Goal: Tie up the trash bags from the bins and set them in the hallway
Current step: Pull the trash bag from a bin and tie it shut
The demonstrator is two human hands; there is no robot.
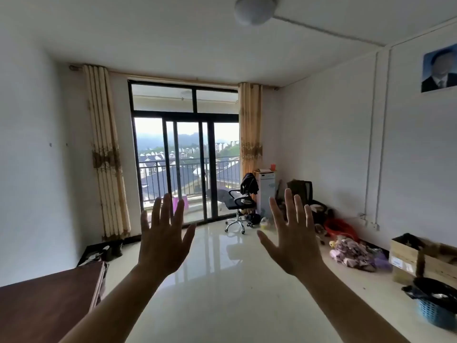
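The bag [430,290], black, lines a blue bin [437,315] at the lower right edge of the frame. Its rim is folded over the bin's lip and its mouth lies open, with something pale inside that I cannot make out. The frame edge cuts the bin off, so its far side and base do not show. Just behind it stands a cardboard box [405,258]. Further up the right wall are a heap of purple cloth [356,253] and a red basin [338,226], near dark clutter too blurred to name.

Both hands are raised in the middle of the frame, well apart from the bag. The left hand [164,243] and the right hand [293,243] show their backs, fingers straight and spread, holding nothing.

By my reading the task has not begun: the bag is neither tied nor lifted out. The next move calls for a turn toward the lower right and a reach down to the bin. Both hands would then gather the bag's rim off the lip before knotting it.

Only one bin shows; whether others stand elsewhere I cannot tell. No hallway is in view. Ahead is a glass door [185,169] onto a balcony, with a chair [238,204] beside it. A brown table [44,305] is cut off at lower left, and the dark things on the floor behind it are hard to make out.
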